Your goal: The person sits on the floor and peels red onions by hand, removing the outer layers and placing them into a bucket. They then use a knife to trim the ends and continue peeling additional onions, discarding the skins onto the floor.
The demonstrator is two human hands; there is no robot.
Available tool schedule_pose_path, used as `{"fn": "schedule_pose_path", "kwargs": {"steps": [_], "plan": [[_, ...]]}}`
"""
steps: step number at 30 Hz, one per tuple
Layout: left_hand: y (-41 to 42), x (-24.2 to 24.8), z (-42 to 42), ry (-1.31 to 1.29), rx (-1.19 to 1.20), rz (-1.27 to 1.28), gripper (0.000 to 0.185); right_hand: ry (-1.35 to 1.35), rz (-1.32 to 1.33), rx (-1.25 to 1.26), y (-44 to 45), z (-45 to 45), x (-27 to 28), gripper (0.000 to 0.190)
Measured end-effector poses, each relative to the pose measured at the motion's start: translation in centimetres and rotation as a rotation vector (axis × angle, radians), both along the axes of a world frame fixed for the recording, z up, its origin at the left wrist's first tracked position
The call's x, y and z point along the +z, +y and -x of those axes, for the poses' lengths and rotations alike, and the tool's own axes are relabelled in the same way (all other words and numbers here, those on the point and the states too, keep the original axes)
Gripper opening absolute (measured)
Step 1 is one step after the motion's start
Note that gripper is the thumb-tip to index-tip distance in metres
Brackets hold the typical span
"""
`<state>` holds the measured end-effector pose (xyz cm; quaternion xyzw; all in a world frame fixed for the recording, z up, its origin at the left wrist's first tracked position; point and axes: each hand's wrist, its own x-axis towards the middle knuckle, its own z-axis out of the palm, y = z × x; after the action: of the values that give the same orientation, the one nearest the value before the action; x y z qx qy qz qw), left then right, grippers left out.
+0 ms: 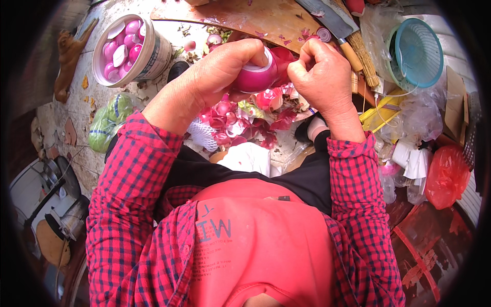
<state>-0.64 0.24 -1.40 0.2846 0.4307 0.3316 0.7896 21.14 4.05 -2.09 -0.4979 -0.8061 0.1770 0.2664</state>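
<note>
My left hand [230,63] grips a red onion [256,78], with the thumb on its pale cut end. A layer of red onion skin [282,63] stretches from the onion's right side, its edge pinched in my right hand [322,71]. Beneath both hands lies a heap of onion skins [230,119], mixed with some greenish leaf scraps. A wooden cutting board [238,17] is beyond the hands, bearing bits of purple skin. On its right part rest a cleaver [330,19] with a wooden handle and a cut onion slice [324,34].
A white bucket [161,50] of peeled onions stands at upper left. Bagged green cabbages [109,121] lie below it. To the right are a straw brush [362,50], a blue plastic basket [420,53] and a red plastic bag [447,176]. White netting [203,134] touches the skin heap.
</note>
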Motion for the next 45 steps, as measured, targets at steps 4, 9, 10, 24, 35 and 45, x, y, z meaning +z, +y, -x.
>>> {"fn": "schedule_pose_path", "kwargs": {"steps": [4,9,10,24,35,45], "plan": [[-0.5,-0.3,1.8,0.030,-0.126,-0.012,0.035,-0.095,0.074,-0.032,0.0,0.0,0.2,0.017],[-1.3,1.3,2.7,0.079,-0.160,-0.031,0.066,-0.058,0.179,-0.017,0.2,-0.5,0.0,0.016],[-1.4,1.3,2.8,0.074,-0.153,-0.029,0.069,-0.064,0.199,-0.010,0.1,-0.4,-0.1,0.015],[-0.4,-1.0,6.7,-0.372,0.117,0.058,0.069,-0.451,0.402,0.414,-2.4,1.0,-1.8,0.016],[-0.4,-1.4,5.8,-0.229,0.250,0.072,0.046,-0.400,0.445,0.372,-2.2,2.4,-0.2,0.017],[-0.9,-0.6,5.4,-0.042,0.317,-0.013,0.030,-0.472,0.430,0.413,-2.3,2.7,-0.7,0.020]]}}
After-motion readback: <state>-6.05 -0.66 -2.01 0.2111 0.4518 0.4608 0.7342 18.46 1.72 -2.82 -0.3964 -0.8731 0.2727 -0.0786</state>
